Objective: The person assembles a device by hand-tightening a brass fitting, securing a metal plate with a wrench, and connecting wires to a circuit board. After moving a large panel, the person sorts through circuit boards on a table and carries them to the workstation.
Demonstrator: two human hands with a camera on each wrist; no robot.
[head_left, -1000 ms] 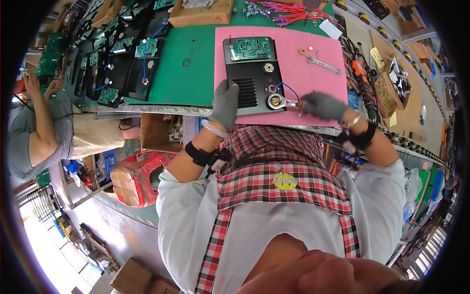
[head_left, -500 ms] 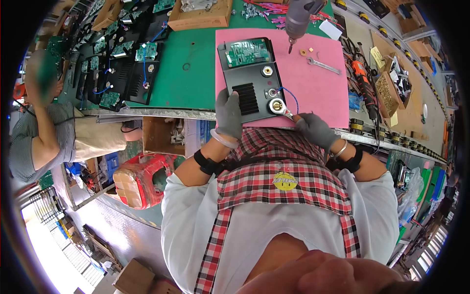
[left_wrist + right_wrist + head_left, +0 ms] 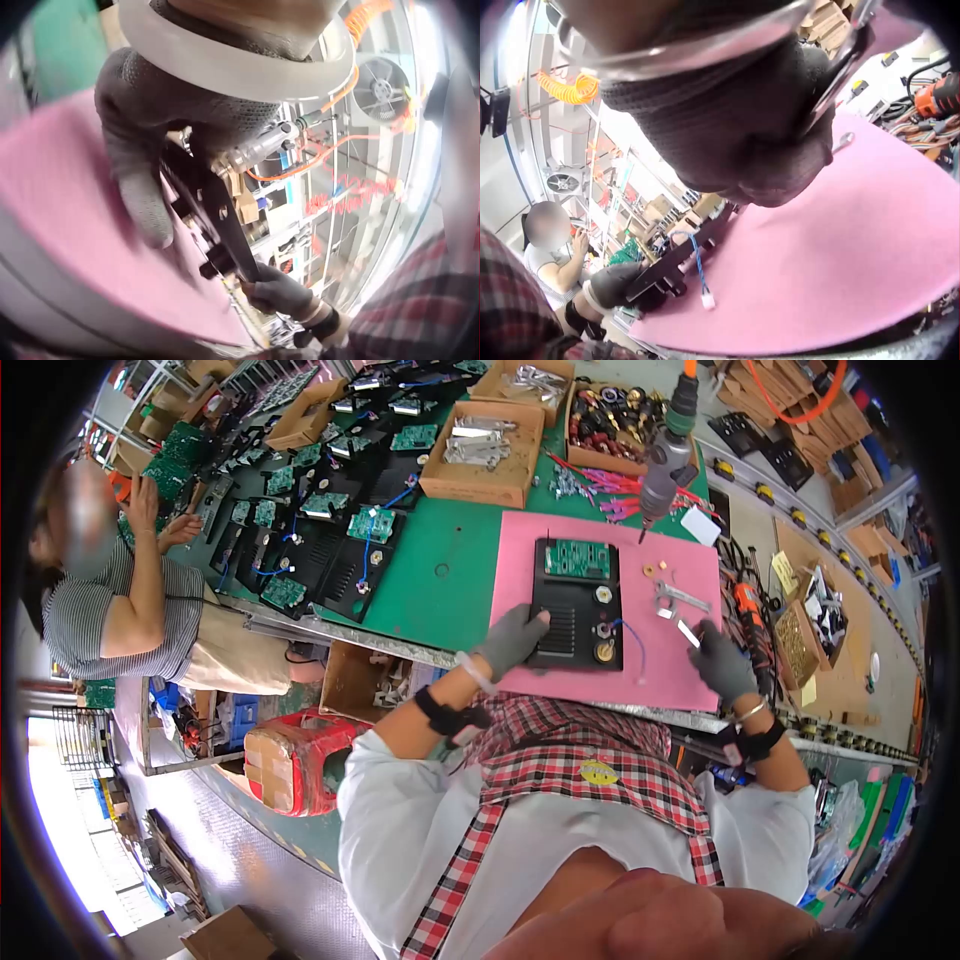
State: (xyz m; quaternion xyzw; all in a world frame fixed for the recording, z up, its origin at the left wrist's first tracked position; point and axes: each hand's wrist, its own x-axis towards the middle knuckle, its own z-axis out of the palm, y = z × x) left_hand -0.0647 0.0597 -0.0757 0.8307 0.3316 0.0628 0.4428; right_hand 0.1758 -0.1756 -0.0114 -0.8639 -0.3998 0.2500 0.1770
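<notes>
A black plate with a green circuit board lies on the pink mat. My gloved left hand grips its left edge, thumb on top; the left wrist view shows this hand at the plate up close. My right hand, right of the plate and apart from it, holds a shiny metal wrench. In the right wrist view the wrench crosses that hand, its far end cut off. A blue cable with a white plug hangs from the plate.
A power driver hangs above the mat's back edge. Another wrench lies on the mat at right. Behind are cardboard boxes of parts; more black plates lie left. Another person is at far left.
My right hand has moved right with the wrench, whose ring has come off the round fitting at the plate's lower right corner. The plate now lies straighter. The head view has shifted, showing more of the bench's back.
</notes>
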